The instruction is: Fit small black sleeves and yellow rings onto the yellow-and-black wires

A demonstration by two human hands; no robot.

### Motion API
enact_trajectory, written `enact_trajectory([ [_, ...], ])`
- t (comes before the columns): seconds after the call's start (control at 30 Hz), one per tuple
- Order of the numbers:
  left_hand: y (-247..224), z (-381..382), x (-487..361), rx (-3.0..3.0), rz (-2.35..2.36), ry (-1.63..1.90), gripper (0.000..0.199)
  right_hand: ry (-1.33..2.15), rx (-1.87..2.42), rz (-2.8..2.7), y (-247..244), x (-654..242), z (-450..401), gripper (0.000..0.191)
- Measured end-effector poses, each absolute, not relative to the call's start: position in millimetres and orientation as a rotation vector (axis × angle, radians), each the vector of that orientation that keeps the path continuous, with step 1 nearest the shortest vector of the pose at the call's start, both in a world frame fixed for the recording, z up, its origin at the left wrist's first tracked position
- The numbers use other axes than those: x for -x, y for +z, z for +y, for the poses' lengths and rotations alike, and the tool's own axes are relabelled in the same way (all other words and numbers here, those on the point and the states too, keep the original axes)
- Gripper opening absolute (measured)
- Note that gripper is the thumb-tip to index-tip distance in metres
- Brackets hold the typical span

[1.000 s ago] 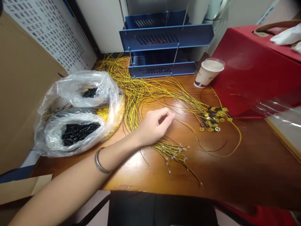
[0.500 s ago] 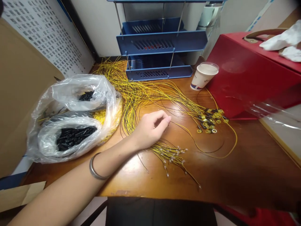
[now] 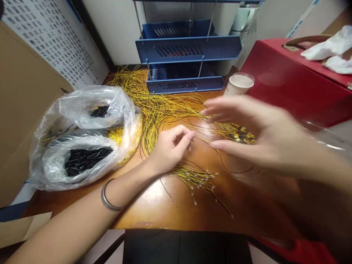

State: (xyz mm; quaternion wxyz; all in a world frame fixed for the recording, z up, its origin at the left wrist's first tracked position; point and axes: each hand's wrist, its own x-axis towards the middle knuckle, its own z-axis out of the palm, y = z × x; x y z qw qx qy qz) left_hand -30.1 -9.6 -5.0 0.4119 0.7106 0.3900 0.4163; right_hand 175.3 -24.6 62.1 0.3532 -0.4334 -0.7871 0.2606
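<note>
A single thin yellow-and-black insulated wire (image 3: 202, 139) runs from the fingertips of the left hand (image 3: 173, 148) toward the right, over the brown varnished wooden table (image 3: 148, 216). It looks very light, limp and smooth, likely to curl or slide if held loosely; a fingertip pinch close to its end would probably steer it best, without hard tugging. The left thumb and forefinger appear pressed together on it, the other fingers curled under. The right hand (image 3: 264, 135), blurred, hovers with thumb and fingers spread well apart, seemingly gripping nothing. Beneath it lie yellow hexagonal nuts with black sleeves (image 3: 243, 135). Just below the left hand, small clear-tipped wire ends (image 3: 206, 179) fan out; above it spreads a tangled heap of yellow and black wires (image 3: 151, 123). Farther left sits a translucent plastic bag (image 3: 41, 146) holding black tubular pieces (image 3: 88, 161); behind stands a blue tiered tray rack (image 3: 189, 49).
</note>
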Motion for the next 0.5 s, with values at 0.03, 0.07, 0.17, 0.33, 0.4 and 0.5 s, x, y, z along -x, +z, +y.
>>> enact_trajectory([
  [0.03, -5.0, -9.8, 30.3, -1.775, 0.985, 1.052, 0.027, 0.735, 1.115, -2.036, 54.9, -172.0, -24.5, 0.041],
  [0.07, -5.1, -9.9, 30.4, -1.765, 0.986, 1.055, 0.027, 0.804, 1.111, -1.998, 45.9, -167.9, -25.2, 0.039],
  [0.17, -6.3, -10.3, 30.2, -1.762, 0.974, 1.065, 0.026, 0.97, 1.102, -1.723, 17.2, -154.8, -30.5, 0.029],
  [0.33, -9.2, -12.1, 29.7, -1.809, 0.941, 1.0, 0.024, 1.088, 1.115, -1.574, -7.1, -147.6, -38.9, 0.013],
  [0.4, -9.8, -12.7, 29.8, -1.823, 0.928, 0.963, 0.024, 1.046, 1.158, -1.594, -9.9, -148.8, -39.5, 0.012],
  [0.5, -9.9, -13.1, 30.1, -1.839, 0.93, 0.947, 0.025, 0.961, 1.197, -1.643, -11.7, -149.8, -39.1, 0.011],
])
